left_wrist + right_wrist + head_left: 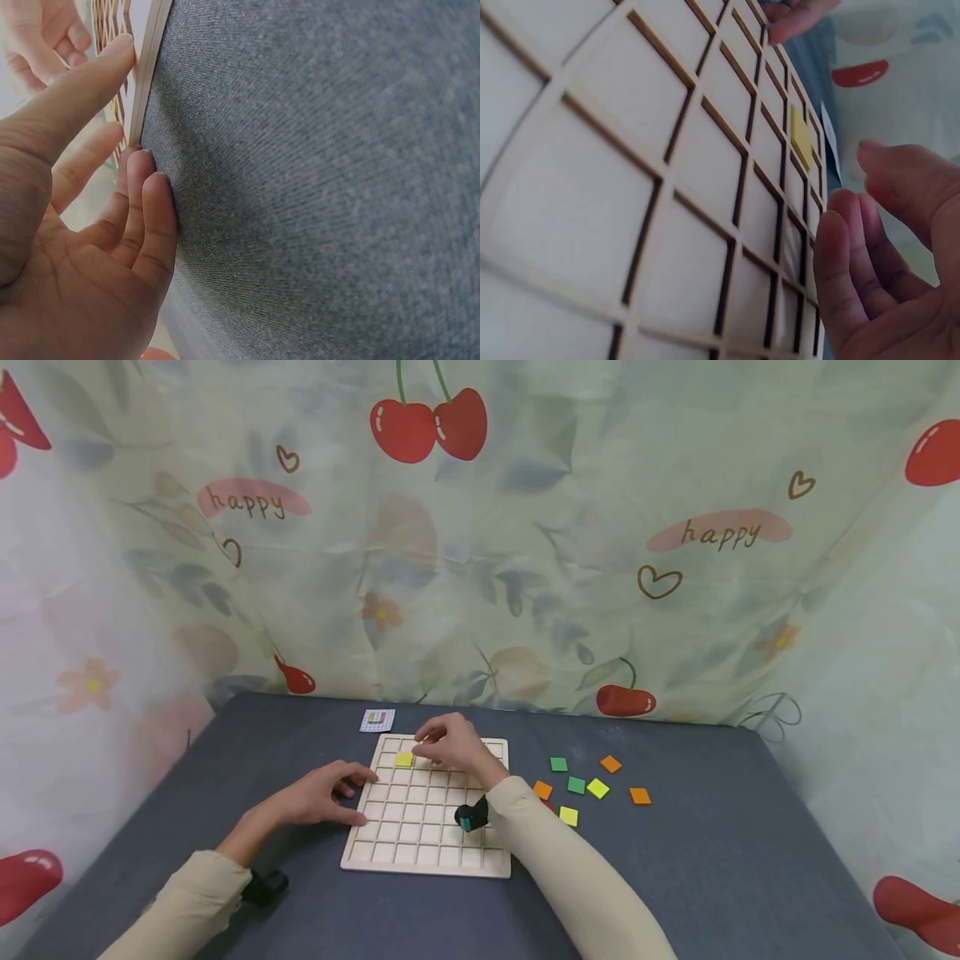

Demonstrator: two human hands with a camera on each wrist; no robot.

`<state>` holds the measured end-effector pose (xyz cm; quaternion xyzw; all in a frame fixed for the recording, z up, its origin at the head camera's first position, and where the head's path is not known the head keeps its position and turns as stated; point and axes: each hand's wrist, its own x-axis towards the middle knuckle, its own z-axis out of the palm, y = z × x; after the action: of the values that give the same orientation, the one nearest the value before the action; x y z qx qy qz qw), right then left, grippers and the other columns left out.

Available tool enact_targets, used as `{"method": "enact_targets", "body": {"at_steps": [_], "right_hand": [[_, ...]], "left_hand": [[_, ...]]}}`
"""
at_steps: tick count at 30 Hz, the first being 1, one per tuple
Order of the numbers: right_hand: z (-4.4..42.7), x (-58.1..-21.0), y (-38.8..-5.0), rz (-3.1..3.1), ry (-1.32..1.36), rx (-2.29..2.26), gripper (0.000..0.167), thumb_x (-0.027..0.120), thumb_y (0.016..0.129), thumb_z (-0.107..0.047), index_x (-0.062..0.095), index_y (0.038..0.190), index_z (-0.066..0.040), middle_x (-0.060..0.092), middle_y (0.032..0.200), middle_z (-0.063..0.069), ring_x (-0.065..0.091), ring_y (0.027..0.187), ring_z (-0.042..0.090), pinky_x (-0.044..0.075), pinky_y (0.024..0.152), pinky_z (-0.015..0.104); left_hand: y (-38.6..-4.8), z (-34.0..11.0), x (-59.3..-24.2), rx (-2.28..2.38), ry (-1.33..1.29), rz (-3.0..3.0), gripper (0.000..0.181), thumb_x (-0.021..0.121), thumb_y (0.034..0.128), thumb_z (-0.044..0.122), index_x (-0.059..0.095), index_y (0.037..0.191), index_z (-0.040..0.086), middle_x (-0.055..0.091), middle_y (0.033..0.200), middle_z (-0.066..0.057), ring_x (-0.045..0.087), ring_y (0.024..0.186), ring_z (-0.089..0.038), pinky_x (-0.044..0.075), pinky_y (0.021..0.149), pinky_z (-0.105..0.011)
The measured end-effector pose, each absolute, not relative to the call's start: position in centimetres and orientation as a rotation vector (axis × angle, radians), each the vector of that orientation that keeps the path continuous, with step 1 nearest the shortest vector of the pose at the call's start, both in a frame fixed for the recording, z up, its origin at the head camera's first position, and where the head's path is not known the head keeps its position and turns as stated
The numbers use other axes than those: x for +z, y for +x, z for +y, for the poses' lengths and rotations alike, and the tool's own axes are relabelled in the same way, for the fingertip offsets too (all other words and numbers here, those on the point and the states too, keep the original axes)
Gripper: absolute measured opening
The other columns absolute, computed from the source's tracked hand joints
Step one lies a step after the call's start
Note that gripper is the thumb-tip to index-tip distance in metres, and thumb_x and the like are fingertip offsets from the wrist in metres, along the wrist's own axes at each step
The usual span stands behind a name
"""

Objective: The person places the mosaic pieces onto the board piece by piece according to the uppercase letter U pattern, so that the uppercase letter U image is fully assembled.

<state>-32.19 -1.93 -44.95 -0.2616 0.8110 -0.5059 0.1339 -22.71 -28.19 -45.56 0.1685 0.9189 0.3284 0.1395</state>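
Note:
A pale wooden grid board (408, 835) lies on the dark cloth, divided into square cells. One yellow square tile (404, 760) sits in the upper left part of the grid, slightly askew in the right wrist view. Just right of that tile, my right hand (455, 745) hovers over the upper rows; its thumb and fingers are apart with nothing between them. My left hand (322, 795) is at the board's left edge, thumb and fingers spread along it. In the left wrist view the thumb (90, 79) meets the rim, the other fingers beside it on the cloth.
Right of the board lie loose square tiles: green (558, 764), orange (611, 764), yellow (597, 788), and a red one (548, 806) mostly hidden by my right sleeve. A small printed card (377, 721) lies behind the board's left corner. A patterned curtain (450, 568) stands behind the table.

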Motion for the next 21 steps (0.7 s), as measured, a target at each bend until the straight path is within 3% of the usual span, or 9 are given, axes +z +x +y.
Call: {"method": "enact_targets", "body": {"at_steps": [13,21], "right_hand": [[2.7,-44.3,-32.7,2.193,-0.921,-1.483,0.026,0.070,0.096,-0.005,0.068,0.118,0.009,0.068,0.101,0.017,0.064,0.089,0.048,0.055,0.077,0.051],[5.8,-43.4,-32.9,2.195,-0.921,-1.440,0.029,0.072,0.097,-0.011,0.069,0.120,0.006,0.070,0.108,0.013,0.065,0.097,0.042,0.054,0.081,0.049]], "left_hand": [[-22.5,-28.3,-45.8,0.952,0.480,2.667,0.061,0.087,0.0835,0.030,0.061,0.134,0.010,0.054,0.122,-0.010,0.057,0.105,-0.027,0.048,0.087,-0.046],[-22.4,-27.9,-45.4,0.959,0.500,2.671,0.060,0.087,0.0833,0.029,0.061,0.134,0.008,0.055,0.121,-0.011,0.058,0.104,-0.028,0.048,0.088,-0.047]]}}
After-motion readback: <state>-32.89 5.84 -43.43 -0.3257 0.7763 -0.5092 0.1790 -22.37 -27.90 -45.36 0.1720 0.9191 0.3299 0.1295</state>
